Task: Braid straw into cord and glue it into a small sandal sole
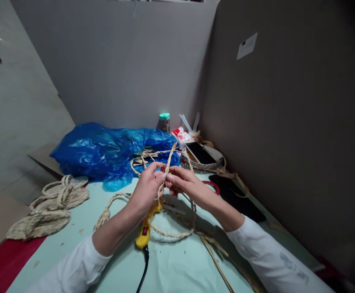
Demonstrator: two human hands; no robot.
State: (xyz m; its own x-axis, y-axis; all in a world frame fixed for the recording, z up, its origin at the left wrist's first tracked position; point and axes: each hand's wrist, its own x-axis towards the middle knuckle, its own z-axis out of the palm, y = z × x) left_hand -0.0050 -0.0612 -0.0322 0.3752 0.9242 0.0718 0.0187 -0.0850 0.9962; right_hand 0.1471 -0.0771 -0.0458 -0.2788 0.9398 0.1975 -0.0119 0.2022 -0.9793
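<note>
A braided straw cord stands up between my two hands above the table, its free end pointing up and away. My left hand pinches it from the left. From the right, the fingers of my right hand close on the same cord, close to the left fingertips. More of the cord loops down onto the table below my hands. Under my left hand lies a yellow glue gun with a red switch and a black cable. Some of its front part is hidden by the hands and cord.
A blue plastic bag fills the back left. Woven straw pieces lie at the left edge. A phone rests on a round container at the back right, near a green-lidded jar. Loose straw strips lie front right; grey partitions enclose the table.
</note>
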